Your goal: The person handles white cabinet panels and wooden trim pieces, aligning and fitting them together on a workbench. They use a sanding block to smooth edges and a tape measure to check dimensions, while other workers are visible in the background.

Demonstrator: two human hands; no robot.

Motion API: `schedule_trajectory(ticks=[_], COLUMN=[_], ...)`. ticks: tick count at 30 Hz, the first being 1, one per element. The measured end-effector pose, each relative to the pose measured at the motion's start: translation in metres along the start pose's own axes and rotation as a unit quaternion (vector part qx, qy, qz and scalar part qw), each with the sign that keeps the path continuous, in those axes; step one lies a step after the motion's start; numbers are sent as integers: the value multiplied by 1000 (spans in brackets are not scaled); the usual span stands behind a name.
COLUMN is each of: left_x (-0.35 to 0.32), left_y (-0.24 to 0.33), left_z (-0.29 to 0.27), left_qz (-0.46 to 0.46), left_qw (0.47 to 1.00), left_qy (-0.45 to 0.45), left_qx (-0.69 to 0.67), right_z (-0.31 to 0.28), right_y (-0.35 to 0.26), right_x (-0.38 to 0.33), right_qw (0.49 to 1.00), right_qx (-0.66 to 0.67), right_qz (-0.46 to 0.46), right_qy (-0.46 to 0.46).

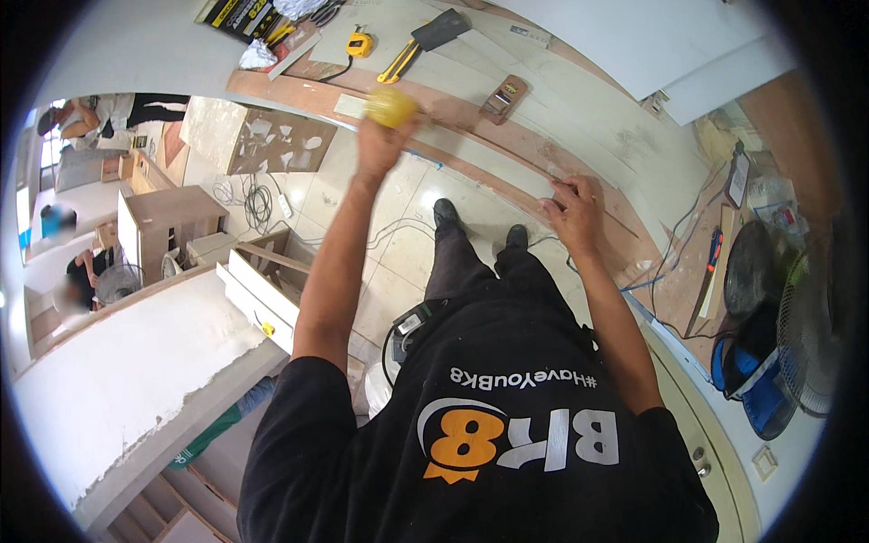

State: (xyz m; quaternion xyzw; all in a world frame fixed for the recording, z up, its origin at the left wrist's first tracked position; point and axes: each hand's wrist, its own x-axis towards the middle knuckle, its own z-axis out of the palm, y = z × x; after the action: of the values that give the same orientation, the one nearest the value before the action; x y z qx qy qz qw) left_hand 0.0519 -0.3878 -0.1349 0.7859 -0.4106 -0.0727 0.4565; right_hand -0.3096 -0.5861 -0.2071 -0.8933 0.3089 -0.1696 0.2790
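My left hand (385,140) is closed on a round yellow object (390,106), smeared by motion, so its kind is unclear. It is over the left part of a long pale strip (507,170) lying along the near edge of the workbench (272,86). At the strip's right end, my right hand (576,213) has its fingers bent over and pressed to it. Farther back on the bench are a yellow tape measure (359,43), a yellow cutter knife (398,63) beside a flat black blade-like piece (440,31), and a small brown block-shaped tool (504,98).
A dark-and-yellow can (240,16) stands at the far left of the bench. To the right are cables (674,240), a red-and-blue cutter (715,249) and a fan (806,335). Cabinet carcasses (172,213) and coiled cable (258,208) lie left; other people work beyond.
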Motion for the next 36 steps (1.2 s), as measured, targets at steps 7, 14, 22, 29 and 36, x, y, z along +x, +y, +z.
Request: schedule_trajectory(ticks=[7,14,22,29,36], left_x=[-14,-15,-20,-11,-63], left_y=[6,31,34,6,47], left_z=[31,48,48,2,53], left_qz=[-7,24,-10,5,38], left_qw=[1000,1000,999,998,999], left_qy=[8,-9,6,57,13], left_qx=[-29,-1,34,-20,17], right_z=[1,2,3,0,3], right_y=[-2,1,3,3,2], right_x=[-2,-2,-4,-4,-4], right_qw=[1000,998,999,999,999], right_qx=[19,55,32,30,48], right_qz=[14,-4,-5,-27,-8], right_qy=[10,12,9,24,11])
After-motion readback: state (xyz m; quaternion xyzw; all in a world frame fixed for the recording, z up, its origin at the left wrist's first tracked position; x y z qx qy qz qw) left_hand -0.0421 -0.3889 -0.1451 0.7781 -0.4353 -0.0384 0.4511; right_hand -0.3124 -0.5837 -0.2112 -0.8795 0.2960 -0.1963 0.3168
